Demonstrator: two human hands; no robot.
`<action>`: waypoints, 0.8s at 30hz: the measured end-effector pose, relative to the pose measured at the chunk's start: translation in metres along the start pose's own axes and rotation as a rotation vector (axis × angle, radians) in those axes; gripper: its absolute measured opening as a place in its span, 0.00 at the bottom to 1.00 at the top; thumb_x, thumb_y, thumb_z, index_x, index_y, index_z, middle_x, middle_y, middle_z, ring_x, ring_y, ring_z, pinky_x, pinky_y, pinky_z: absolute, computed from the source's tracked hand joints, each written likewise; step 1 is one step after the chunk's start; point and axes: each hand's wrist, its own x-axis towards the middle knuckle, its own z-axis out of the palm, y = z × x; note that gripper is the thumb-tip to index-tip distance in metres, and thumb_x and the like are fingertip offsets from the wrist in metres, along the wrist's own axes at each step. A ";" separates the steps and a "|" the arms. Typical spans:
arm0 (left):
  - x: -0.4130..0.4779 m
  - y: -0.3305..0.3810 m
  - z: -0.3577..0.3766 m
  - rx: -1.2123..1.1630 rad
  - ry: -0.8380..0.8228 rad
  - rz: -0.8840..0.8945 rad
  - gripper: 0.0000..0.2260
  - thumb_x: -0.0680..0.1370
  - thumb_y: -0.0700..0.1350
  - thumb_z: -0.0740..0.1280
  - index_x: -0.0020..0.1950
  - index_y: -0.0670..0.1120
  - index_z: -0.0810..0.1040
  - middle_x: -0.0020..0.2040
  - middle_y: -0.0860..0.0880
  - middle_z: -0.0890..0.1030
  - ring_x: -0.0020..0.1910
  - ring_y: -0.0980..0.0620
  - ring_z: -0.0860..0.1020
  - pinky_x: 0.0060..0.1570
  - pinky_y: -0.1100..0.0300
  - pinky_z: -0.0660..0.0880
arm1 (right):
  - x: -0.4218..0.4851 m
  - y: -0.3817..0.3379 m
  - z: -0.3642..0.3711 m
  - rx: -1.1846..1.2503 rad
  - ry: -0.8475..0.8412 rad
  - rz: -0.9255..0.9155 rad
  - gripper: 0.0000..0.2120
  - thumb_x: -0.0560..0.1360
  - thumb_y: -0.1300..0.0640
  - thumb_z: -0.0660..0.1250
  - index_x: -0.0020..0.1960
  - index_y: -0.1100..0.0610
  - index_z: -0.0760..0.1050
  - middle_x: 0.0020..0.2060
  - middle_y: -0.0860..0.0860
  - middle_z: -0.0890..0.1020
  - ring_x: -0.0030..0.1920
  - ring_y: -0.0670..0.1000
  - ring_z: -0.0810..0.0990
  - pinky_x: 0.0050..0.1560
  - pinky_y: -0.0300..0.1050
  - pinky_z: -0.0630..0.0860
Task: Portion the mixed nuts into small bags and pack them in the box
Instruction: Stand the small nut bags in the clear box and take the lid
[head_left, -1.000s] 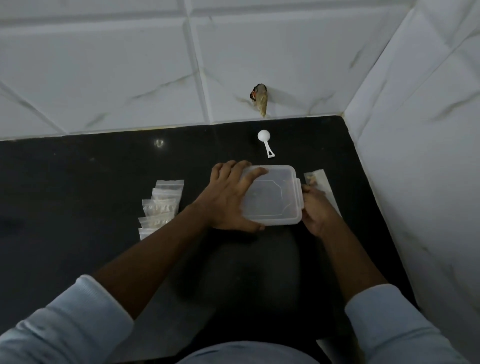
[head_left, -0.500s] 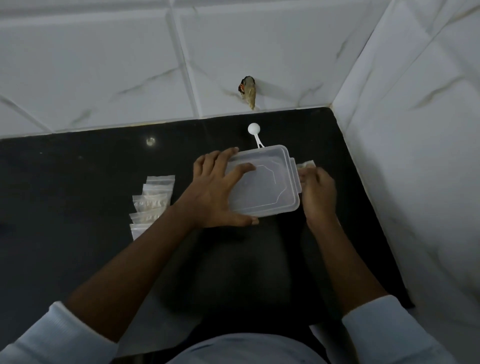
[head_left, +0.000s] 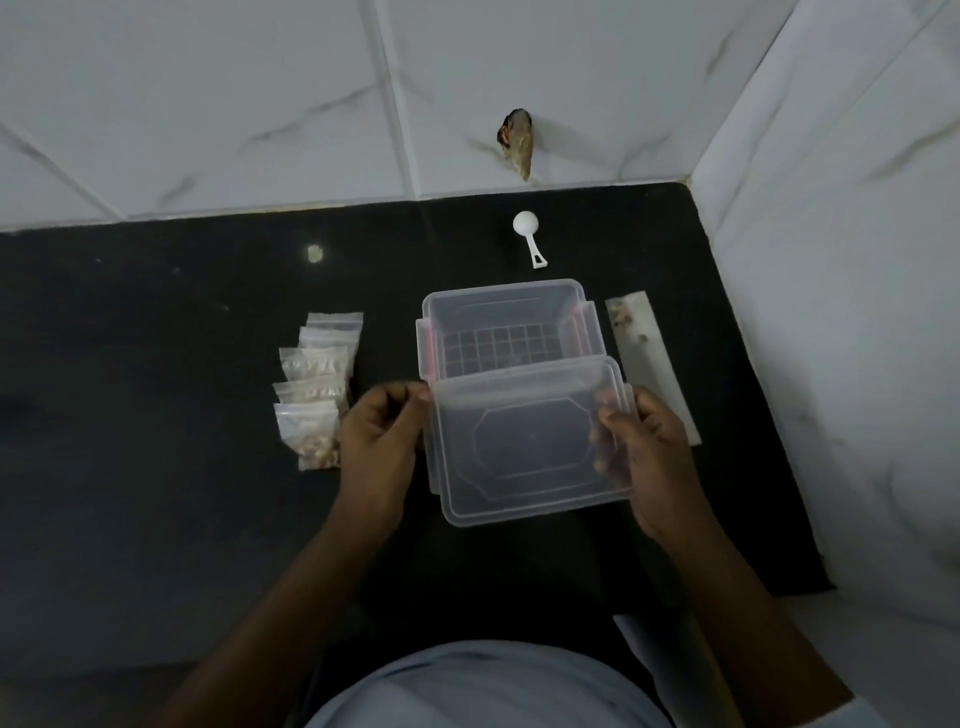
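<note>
A clear plastic box stands open on the black counter, and nothing shows inside it. Its clear lid is lifted off and held toward me, overlapping the box's near edge. My left hand pinches the lid's left edge. My right hand grips its right edge. Several small zip bags of nuts lie in an overlapping row left of the box. A long clear bag with a few nuts in it lies right of the box.
A white measuring scoop lies behind the box near the tiled back wall. A tiled side wall closes off the counter on the right. A broken hole marks the back wall tile.
The lid, pressed on the box by my left hand before, has come off. Both hands now hold it by its edges, pulled toward me, and the box stands open.
</note>
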 end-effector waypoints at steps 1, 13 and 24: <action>-0.006 -0.005 -0.003 -0.003 0.000 0.005 0.04 0.82 0.40 0.67 0.52 0.41 0.81 0.47 0.45 0.85 0.44 0.48 0.83 0.45 0.52 0.82 | -0.002 0.005 -0.002 -0.095 0.003 0.005 0.04 0.83 0.58 0.65 0.52 0.55 0.79 0.37 0.50 0.83 0.34 0.50 0.80 0.33 0.42 0.79; 0.002 -0.058 -0.009 0.455 0.065 -0.070 0.04 0.80 0.44 0.70 0.52 0.52 0.84 0.46 0.56 0.85 0.46 0.61 0.83 0.53 0.51 0.82 | 0.015 0.033 -0.010 -1.180 -0.067 -0.051 0.11 0.83 0.44 0.63 0.48 0.51 0.74 0.42 0.47 0.79 0.42 0.45 0.79 0.48 0.47 0.79; -0.010 -0.052 -0.055 0.453 0.657 0.021 0.19 0.75 0.37 0.70 0.62 0.46 0.67 0.67 0.46 0.67 0.68 0.43 0.67 0.70 0.42 0.64 | 0.007 0.014 0.009 -1.039 -0.120 -0.531 0.08 0.82 0.60 0.66 0.58 0.57 0.81 0.46 0.52 0.84 0.46 0.49 0.83 0.50 0.44 0.80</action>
